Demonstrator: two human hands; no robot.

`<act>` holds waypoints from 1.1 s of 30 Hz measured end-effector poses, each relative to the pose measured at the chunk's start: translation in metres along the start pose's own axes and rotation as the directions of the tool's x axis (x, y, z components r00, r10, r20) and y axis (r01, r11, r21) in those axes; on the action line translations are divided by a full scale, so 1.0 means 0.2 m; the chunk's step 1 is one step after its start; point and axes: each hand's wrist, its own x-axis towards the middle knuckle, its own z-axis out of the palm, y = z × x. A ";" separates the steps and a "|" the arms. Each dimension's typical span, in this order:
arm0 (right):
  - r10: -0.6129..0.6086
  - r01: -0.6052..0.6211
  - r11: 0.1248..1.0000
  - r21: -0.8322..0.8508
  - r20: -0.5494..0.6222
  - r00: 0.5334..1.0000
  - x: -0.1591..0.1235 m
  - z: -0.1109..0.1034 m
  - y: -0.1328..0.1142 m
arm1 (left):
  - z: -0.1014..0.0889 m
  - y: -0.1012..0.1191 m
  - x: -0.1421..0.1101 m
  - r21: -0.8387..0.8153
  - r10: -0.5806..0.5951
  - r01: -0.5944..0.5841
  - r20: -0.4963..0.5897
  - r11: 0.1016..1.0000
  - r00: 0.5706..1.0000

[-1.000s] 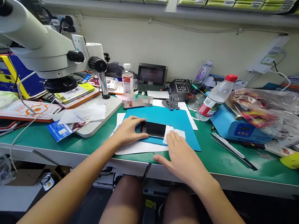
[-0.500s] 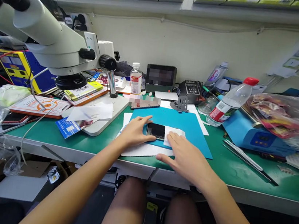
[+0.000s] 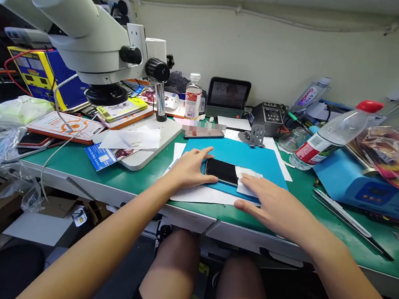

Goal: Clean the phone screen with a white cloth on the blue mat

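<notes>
Two hands work near the worktop's (image 3: 143, 185) front edge: my left hand (image 3: 195, 169) half-curls its grip around the phone's (image 3: 221, 171) end; my right (image 3: 264, 197) lies flat-fingered on white tissue (image 3: 247, 180).

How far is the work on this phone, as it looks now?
Done: the phone lies face up on the blue mat.
In hand: left hand grips one end; right hand lies on white paper over the other.
Left: paper not yet off; remaining work cannot be told.
</notes>
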 end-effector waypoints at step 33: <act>-0.105 0.106 0.994 0.034 -0.030 0.994 0.04 0.05 -0.05 | 0.00 0.01 0.00 0.056 0.038 -0.037 -0.003 0.998 0.999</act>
